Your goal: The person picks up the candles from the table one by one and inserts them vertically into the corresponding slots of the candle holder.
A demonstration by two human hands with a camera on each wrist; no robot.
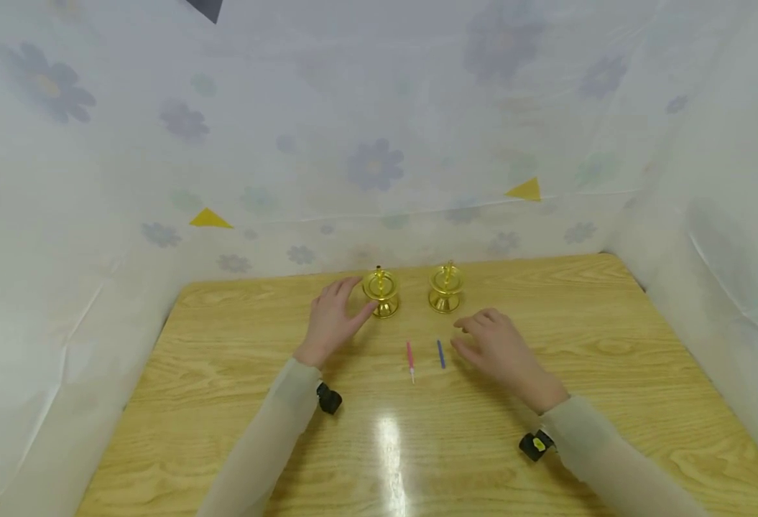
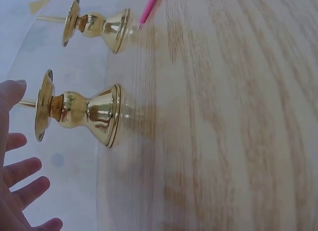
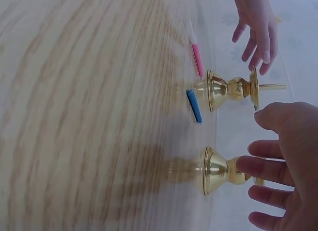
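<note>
Pale sleeves nearest; both hands relaxed, fingers spread, gripping nothing. Left hand (image 1: 331, 321) reaching beside left gold brass candle holder (image 1: 381, 292); right hand (image 1: 501, 348) near thin blue candle (image 1: 440, 354), pink candle (image 1: 410, 359) alongside on wood-grain counter (image 1: 611, 345). Probably pre-grasp: next, pinching a candle.

A: From where does the head view look?
B: From above, forward and down over the whole tabletop (image 1: 547, 301).
A: And the wrist views?
B: Both sit low, close and rotated sideways; all three views share the two brass candlesticks (image 2: 79, 114).
</note>
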